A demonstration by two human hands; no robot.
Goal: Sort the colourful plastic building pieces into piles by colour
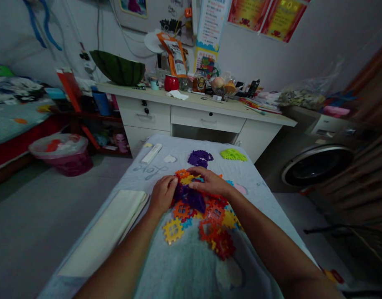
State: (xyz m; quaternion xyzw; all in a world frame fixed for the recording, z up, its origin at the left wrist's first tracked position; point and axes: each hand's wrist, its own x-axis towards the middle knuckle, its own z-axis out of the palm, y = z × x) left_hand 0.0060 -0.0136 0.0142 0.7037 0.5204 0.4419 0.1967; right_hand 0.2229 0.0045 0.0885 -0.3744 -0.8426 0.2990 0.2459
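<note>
A heap of interlocking plastic building tiles in red, orange, yellow and blue lies on the covered table; one yellow tile point(173, 231) rests at its near left. My left hand point(162, 194) is closed at the heap's left side, thumb and fingers against a dark purple piece point(193, 200). From the right, my right hand point(211, 182) reaches over the top with its fingers apart, the thumb close to that purple piece. Its fingertips touch orange and yellow tiles. Farther back lie a purple pile point(200, 158) and a lime green pile point(233, 155) of small pieces.
A folded cream cloth point(106, 228) lies along the table's left side, with a white bar-shaped object point(151, 154) beyond it. A white desk point(206, 117) stands behind, a washing machine point(315, 145) at right, and a pink bin point(64, 160) at left.
</note>
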